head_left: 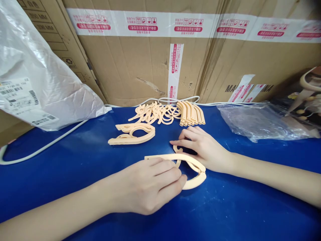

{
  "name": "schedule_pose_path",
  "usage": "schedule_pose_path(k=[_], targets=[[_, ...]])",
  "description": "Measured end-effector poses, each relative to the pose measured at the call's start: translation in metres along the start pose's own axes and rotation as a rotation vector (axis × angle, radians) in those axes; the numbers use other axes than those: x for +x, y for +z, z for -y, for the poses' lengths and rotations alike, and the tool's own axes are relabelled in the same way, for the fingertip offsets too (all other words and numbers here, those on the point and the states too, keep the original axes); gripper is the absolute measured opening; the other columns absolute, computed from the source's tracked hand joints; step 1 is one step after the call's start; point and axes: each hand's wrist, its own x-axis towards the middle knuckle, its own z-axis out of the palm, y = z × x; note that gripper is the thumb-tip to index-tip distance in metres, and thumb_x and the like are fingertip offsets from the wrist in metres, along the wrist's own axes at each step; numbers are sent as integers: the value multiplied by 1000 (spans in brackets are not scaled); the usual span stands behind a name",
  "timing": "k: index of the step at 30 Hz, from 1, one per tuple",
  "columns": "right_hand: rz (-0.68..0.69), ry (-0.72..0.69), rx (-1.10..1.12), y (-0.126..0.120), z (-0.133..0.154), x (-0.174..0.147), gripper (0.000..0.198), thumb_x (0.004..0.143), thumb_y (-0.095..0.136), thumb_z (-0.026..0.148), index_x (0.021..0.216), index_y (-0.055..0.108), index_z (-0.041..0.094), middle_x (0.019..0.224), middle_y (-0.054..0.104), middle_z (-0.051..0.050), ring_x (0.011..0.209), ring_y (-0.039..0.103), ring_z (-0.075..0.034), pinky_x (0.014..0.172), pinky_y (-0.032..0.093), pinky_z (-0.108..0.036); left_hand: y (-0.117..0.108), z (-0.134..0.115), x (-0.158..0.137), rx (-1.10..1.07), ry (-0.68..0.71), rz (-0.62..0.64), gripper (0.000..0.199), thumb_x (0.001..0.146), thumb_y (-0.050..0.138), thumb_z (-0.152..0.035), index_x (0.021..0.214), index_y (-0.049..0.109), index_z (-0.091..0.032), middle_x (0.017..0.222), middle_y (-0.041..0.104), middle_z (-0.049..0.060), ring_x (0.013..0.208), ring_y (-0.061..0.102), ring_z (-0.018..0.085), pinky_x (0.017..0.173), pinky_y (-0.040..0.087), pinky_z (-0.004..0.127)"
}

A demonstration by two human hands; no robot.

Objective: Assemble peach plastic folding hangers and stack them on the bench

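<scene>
A cream plastic folding hanger [194, 183] lies near the middle of the table, its two arms folded round toward the left. My left hand [147, 184] is closed over its left part, fingers wrapped on the arms. Just behind it is my right hand [204, 145], fingers apart and partly bent, the index finger stretched left above the hook [178, 149]. The right thumb is mostly hidden, so contact with the hanger is unclear. Further back and left rest folded hangers [147, 135], stacked together.
Behind are a heap of loose hooks [155, 113] and a row of curved hanger arms [190, 113]. A clear plastic bag [255, 122] lies right, a white parcel bag [42, 77] stands left. Cardboard boxes [140, 63] close off the back of the blue table [238, 214]; a white cable [50, 144] runs left.
</scene>
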Motion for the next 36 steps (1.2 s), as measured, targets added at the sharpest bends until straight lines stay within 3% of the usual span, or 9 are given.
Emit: schedule_pose_path(k=[12,17,26,36], targets=[[17,-9,36,-3,2,0,19,91,49,33,90,59,17,87,56,-4,78,48,-15,70,38,-29,1,0,0,9,-3,44,24,92,42,-10,106,61,-7,85,66,8,83,62,20,74,53,33],[-8,0,32,-2,3,0,16,91,47,30,92,58,18,88,56,-4,82,49,-16,74,38,-30,4,1,-1,-8,-49,44,19,89,48,-12,100,63,-8,81,64,7,80,60,20,69,52,31],[-35,-3,71,1,2,-1,12,85,49,17,94,57,18,86,59,-2,82,50,-15,78,36,-31,5,2,1,-19,-67,78,17,89,46,-19,96,61,-13,81,64,6,83,60,19,73,49,29],[12,-19,73,-4,3,-1,27,75,46,4,94,57,19,94,59,-3,87,48,-17,82,34,-34,2,1,4,-63,-87,114,20,93,45,-23,97,62,-13,83,65,5,82,60,18,72,48,30]])
